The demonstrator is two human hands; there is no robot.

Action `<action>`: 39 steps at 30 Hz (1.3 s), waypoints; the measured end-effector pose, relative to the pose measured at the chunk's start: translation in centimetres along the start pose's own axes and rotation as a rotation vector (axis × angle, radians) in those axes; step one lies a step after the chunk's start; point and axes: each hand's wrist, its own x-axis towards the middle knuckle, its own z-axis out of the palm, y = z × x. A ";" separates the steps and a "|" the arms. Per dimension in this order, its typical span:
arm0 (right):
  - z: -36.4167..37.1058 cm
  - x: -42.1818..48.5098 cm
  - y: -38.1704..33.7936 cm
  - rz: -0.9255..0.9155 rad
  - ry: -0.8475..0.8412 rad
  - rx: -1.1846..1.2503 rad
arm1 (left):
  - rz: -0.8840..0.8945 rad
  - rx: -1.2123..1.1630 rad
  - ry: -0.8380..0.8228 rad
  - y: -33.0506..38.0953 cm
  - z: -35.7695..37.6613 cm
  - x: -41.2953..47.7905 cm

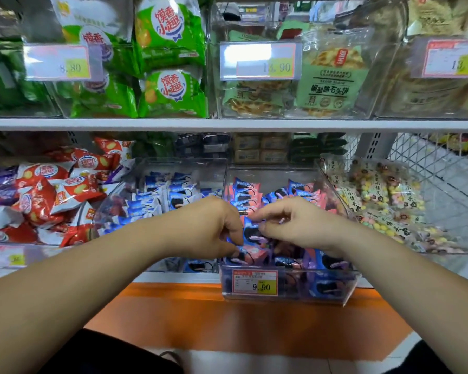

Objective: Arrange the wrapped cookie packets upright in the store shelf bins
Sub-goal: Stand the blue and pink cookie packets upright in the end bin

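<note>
A clear plastic bin (287, 295) on the lower shelf holds several pink-and-blue wrapped cookie packets (247, 194); those at the back stand upright, those at the front lie jumbled. Both hands are inside the bin's front half. My left hand (214, 225) curls its fingers round a pink-and-blue packet (251, 255) near the front. My right hand (289, 225) pinches the top of a neighbouring packet (253, 233) between thumb and fingers. The two hands almost touch.
To the left, a clear bin of blue-and-white cookie packets (160, 198) and a pile of red-and-white snack bags (52, 195). To the right, a bin of pastel candy bags (384, 201). Upper shelf bins (173, 63) hang overhead. An orange ledge (227, 314) runs below.
</note>
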 end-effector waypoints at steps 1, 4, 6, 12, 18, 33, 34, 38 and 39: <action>0.2 0.0 -0.1 0.005 -0.015 -0.007 | 0.013 0.021 -0.011 0.1 0.1 0.0; 0.4 0.1 -0.3 0.026 -0.012 -0.002 | 0.028 0.075 -0.018 0.0 -0.2 0.1; 0.4 0.2 -0.7 0.030 -0.016 0.014 | 0.019 0.052 0.011 -0.6 -0.7 -0.3; 1.9 0.8 -1.2 -0.025 -0.044 -0.161 | 0.005 0.054 0.149 -1.1 -0.3 -0.7; 0.9 0.2 -1.0 0.007 0.031 -0.071 | -0.078 0.251 0.032 -0.8 0.7 0.4; -6.7 -4.7 3.2 0.112 -0.069 -0.987 | -0.017 -0.045 -0.208 -1.0 -0.3 3.3; -6.7 -4.7 2.9 0.126 -0.087 -0.986 | -0.045 -0.064 -0.208 -0.7 -0.4 3.3; -6.8 -3.7 2.1 0.073 0.056 -0.869 | -0.100 -0.065 0.017 0.1 -0.7 5.4; -6.9 -3.3 2.0 0.047 0.121 -0.845 | -0.112 -0.032 0.077 0.1 -0.6 6.6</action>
